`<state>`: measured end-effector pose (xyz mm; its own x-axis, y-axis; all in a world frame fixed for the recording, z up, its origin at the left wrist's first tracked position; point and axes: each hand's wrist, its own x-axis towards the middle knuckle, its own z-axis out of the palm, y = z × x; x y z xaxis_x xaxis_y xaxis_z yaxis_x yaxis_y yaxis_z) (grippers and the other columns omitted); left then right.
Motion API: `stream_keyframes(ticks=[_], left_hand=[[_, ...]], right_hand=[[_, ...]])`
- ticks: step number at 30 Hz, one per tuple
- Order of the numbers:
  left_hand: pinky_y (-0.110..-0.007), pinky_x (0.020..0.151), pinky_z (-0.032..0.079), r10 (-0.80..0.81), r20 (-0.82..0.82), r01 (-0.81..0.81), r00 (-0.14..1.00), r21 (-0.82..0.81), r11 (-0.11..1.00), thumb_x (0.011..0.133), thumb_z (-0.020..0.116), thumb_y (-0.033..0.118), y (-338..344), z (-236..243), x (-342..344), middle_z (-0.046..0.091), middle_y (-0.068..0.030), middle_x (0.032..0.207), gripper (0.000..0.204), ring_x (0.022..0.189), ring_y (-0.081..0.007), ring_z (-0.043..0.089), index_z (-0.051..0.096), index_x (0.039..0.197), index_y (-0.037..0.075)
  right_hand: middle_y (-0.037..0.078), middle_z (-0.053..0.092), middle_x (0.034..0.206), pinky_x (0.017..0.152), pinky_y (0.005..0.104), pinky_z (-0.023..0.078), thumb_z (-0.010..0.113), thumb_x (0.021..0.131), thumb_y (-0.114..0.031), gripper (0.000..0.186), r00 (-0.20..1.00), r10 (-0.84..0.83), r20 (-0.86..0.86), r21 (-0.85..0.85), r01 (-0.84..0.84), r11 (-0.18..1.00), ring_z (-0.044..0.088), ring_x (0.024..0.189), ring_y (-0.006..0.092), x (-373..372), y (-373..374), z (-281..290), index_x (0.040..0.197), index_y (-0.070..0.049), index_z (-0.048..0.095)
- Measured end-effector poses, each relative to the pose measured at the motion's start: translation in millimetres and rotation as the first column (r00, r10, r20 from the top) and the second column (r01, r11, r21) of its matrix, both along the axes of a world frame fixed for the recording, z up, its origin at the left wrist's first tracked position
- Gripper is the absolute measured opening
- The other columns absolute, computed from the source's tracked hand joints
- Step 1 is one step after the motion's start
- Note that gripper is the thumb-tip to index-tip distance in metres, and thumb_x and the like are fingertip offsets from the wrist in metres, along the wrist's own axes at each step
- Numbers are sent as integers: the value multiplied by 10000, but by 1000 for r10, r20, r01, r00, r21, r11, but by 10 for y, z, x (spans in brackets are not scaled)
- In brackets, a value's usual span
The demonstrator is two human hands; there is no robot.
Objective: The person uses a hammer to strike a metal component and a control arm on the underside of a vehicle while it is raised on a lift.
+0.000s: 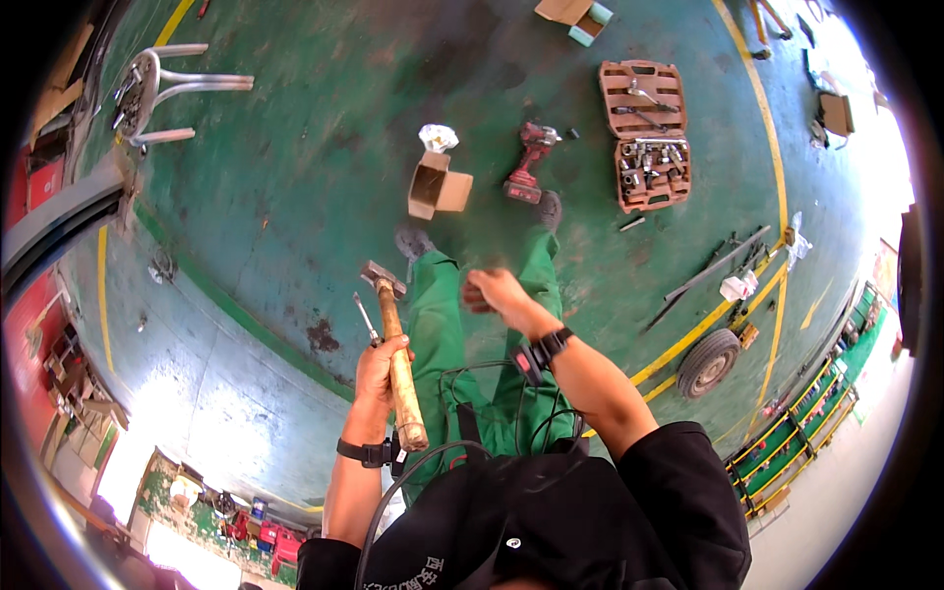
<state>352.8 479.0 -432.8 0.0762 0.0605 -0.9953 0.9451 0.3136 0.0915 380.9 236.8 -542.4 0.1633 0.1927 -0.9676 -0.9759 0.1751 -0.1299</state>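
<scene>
My left hand is closed around the pale wooden handle of a hammer. Its metal head points away from me, and the butt of the handle comes back toward my wrist. A thin metal rod-like tool sticks out of the same grip beside the hammer; its lower end is hidden in the hand. My right hand hovers in front of my green trousers, apart from the hammer. Its fingers look curled but are smeared by motion, and nothing shows clearly in them.
On the green floor ahead lie an opened cardboard box, a red cordless impact wrench and an open socket set case. A metal-legged stand is far left. At right are a small wheel and metal bars. Cables cross my lap.
</scene>
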Motion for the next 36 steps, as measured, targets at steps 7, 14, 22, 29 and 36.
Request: stream_keyframes(ticks=[7,14,22,29,36], left_hand=[[-296,481,468,-20,215,45,976,-113,993,785,726,204,-696,-30,593,606,-64,700,237,505,-159,549,602,861,16],[-282,713,496,-303,426,404,852,-168,899,893,626,244,-1617,-80,1296,618,-50,884,272,784,-138,595,591,1030,11],[-318,737,530,-378,433,446,818,-63,893,975,529,243,-2939,-967,1802,642,-145,1008,262,836,-205,657,520,1080,3],[-352,607,519,-573,337,604,747,17,797,940,578,225,-4560,-2119,2303,644,-111,818,212,677,-213,638,549,1026,34],[-394,958,457,-961,249,864,121,450,226,800,681,266,-6374,-2516,2831,633,-187,1155,571,1094,-320,599,471,1271,21]], right_hand=[[137,523,1273,858,410,537,627,923,-346,693,956,-289,-57,485,279,829,596,1084,239,136,-2,1235,1389,44,293],[86,587,1003,661,360,549,643,863,-148,538,858,-514,1,514,441,736,648,830,191,553,-511,1172,1307,-60,351],[118,641,908,680,389,566,595,797,-38,247,827,-563,-12,317,537,782,656,811,214,1086,-1992,326,1029,37,554],[116,624,904,673,309,596,595,773,58,250,735,-644,-213,76,670,739,671,873,236,1131,-4090,303,1009,43,514],[85,599,861,522,252,508,628,772,19,315,666,-745,33,-278,722,634,639,728,182,515,-5399,225,1047,5,475]])
